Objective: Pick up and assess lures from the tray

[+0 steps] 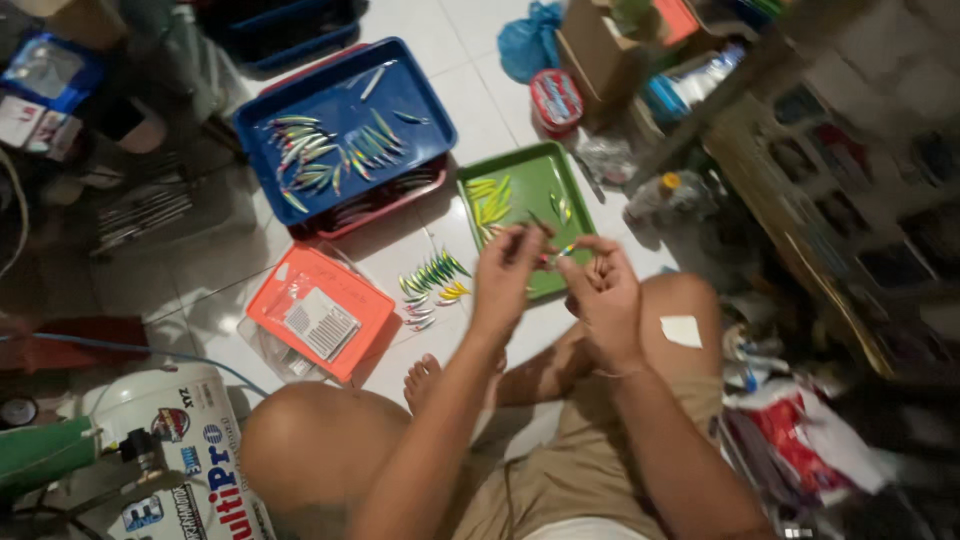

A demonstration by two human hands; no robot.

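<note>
While lures already lie sorted in the blue tray (255, 125) at eleven o'clock and loose on the floor (470, 110), the left hand (508, 275) and right hand (603, 295) each pinch one small lure (563, 251) between them, over the green tray (575, 190) at one o'clock; how many remain is unclear.

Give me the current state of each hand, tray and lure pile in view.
Left hand: raised, fingers pinching a small lure.
Right hand: raised, pinching the same piece.
Green tray: flat, holds yellow lures.
Blue tray: stacked on a red tray, holds green lures.
Floor lures: loose, fanned out.
</note>
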